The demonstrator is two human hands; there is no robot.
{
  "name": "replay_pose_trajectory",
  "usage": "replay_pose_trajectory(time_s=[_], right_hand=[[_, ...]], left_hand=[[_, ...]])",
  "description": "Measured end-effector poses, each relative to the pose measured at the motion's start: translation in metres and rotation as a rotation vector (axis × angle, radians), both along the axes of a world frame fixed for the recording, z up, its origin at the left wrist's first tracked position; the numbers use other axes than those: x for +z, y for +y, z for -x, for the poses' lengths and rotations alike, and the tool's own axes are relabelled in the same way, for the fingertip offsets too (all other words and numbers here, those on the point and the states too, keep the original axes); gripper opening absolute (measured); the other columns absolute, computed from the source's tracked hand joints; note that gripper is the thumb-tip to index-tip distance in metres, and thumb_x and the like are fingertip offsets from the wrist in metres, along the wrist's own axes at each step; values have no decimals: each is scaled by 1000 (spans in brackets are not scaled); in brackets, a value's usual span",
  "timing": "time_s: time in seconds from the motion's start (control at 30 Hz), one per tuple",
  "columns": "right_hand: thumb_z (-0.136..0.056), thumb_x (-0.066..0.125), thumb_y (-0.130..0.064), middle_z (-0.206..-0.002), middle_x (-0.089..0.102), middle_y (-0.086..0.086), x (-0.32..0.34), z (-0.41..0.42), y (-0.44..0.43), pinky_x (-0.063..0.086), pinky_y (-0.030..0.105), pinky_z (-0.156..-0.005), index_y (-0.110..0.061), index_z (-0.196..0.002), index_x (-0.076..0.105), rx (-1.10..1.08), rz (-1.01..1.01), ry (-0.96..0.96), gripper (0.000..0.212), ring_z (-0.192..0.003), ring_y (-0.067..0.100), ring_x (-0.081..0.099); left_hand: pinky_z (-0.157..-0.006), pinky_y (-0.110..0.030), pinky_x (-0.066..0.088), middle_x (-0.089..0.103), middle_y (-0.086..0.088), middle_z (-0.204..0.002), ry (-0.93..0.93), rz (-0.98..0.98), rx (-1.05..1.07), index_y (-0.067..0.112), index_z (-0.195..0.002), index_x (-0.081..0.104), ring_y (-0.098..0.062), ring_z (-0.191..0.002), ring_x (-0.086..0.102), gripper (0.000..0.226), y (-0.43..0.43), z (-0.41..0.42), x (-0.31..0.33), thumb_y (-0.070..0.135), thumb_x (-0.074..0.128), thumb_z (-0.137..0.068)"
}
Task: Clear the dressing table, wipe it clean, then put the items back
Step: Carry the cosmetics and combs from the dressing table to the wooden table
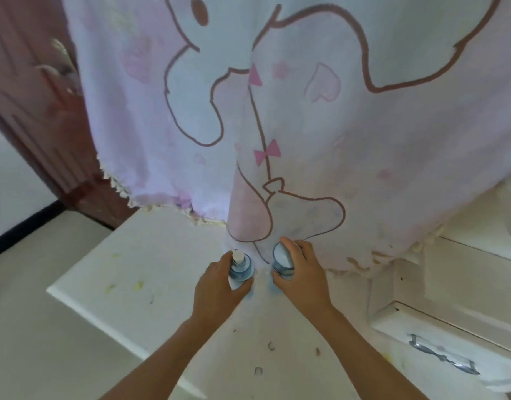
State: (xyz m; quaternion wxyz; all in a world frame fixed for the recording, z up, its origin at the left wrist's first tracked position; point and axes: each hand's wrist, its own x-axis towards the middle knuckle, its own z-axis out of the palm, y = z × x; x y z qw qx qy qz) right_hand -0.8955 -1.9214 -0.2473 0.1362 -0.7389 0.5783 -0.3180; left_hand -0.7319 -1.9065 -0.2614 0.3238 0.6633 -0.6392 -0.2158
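Forearms (167, 350) enter from bottom edge, reaching toward desk's rear. Pink cartoon-print cloth (306, 111) hangs behind, hem draping onto desk top. White desk (138, 255) bears yellowish smears and dark marks; judged not yet wiped. Left hand (216, 281) wraps pump bottle (240, 268); right hand (303, 272) wraps capped blue bottle (283, 259). Bottles upright, side by side at hem, bases possibly on desk. Paired grasp: clears both in one trip.
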Motion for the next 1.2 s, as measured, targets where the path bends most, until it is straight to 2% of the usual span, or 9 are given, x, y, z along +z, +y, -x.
replay_pose_trajectory(time_s=[0.1, 0.2, 0.33, 0.53, 0.7, 0.83, 1.0, 1.1, 1.2], right_hand=[[-51, 88, -18, -96, 61, 12, 11, -55, 7, 42, 11, -72, -20, -114, 43, 124, 41, 23, 77, -76, 23, 64], [-61, 81, -19, -103, 58, 11, 27, -121, 23, 44, 10, -66, -19, -121, 47, 258, 40, -15, 69, -84, 23, 62], [-76, 71, -17, -121, 49, 6, 41, -217, 61, 42, 20, -74, -16, -130, 46, 406, 16, 8, 60, -102, 22, 55], [-80, 67, -17, -129, 41, -1, 49, -376, 139, 39, 20, -80, -21, -135, 38, 694, -11, 21, 62, -112, 16, 48], [-79, 68, -19, -127, 41, -2, 53, -488, 209, 40, 23, -85, -21, -133, 40, 885, -33, -38, 61, -111, 15, 48], [-79, 68, -21, -125, 41, -5, 55, -556, 248, 38, 17, -79, -26, -134, 38, 1046, -55, -24, 62, -106, 12, 49], [-79, 68, -22, -121, 42, -4, 60, -627, 273, 38, 17, -76, -26, -133, 38, 1190, -53, -5, 62, -105, 12, 48], [-78, 69, -21, -123, 43, -3, 60, -668, 272, 38, 17, -78, -24, -134, 39, 1251, -56, -21, 63, -103, 9, 47], [-78, 70, -22, -121, 44, -2, 62, -712, 262, 39, 18, -77, -23, -135, 38, 1294, -38, -30, 65, -102, 10, 48]], left_hand=[[-71, -22, 39, 62, -7, -102, 9, 28, 119, 13, -124, 49, -21, -88, 57, 55, 24, -53, 13, 29, 70, -76], [-70, -26, 41, 61, -10, -102, 6, 49, 250, 11, -122, 48, -25, -90, 57, 54, 58, -118, 25, 30, 70, -76], [-69, -25, 38, 57, -5, -102, -7, 84, 403, 16, -124, 45, -19, -85, 53, 53, 125, -215, 41, 30, 67, -78], [-64, -24, 35, 54, 1, -92, -92, 133, 657, 18, -120, 47, -17, -77, 49, 49, 253, -363, 63, 32, 67, -78], [-68, -23, 38, 55, 4, -98, -125, 129, 894, 20, -122, 46, -15, -84, 51, 51, 359, -445, 65, 33, 67, -78], [-68, -26, 41, 51, 4, -94, -103, 122, 1051, 21, -123, 45, -16, -83, 51, 53, 418, -489, 61, 31, 69, -77], [-66, -28, 43, 58, -3, -92, -30, 146, 1181, 20, -119, 50, -19, -79, 52, 50, 453, -538, 58, 27, 71, -74], [-59, -25, 35, 53, 1, -83, -45, 158, 1233, 18, -114, 51, -17, -72, 47, 45, 457, -568, 60, 26, 71, -74], [-57, -25, 36, 50, 8, -73, -70, 194, 1263, 16, -107, 52, -16, -69, 48, 40, 450, -605, 65, 24, 72, -74]])
